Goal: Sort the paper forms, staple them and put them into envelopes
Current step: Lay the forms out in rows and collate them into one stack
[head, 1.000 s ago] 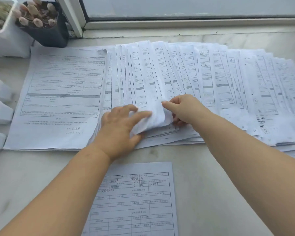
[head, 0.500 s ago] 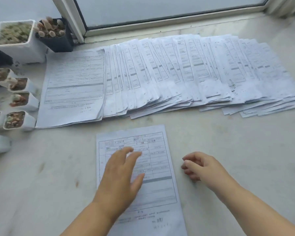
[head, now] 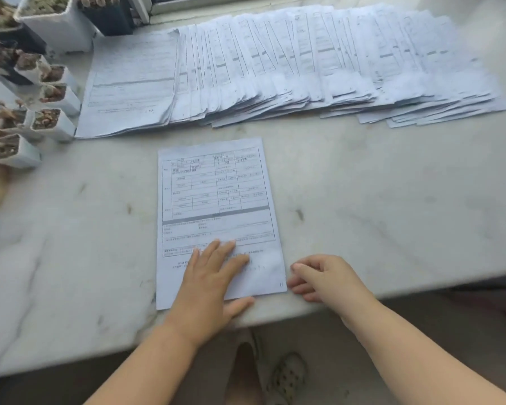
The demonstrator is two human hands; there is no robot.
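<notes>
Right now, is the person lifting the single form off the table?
No, the single form lies flat on the marble table, with the left hand resting flat on its lower part.

Honestly nothing here is legible. The single form (head: 216, 217) near the counter edge has printed table boxes and a bit of handwriting up top, but it's all too small and blurry. Same with the fanned-out forms (head: 304, 62) behind it, just smeared lines.
</notes>
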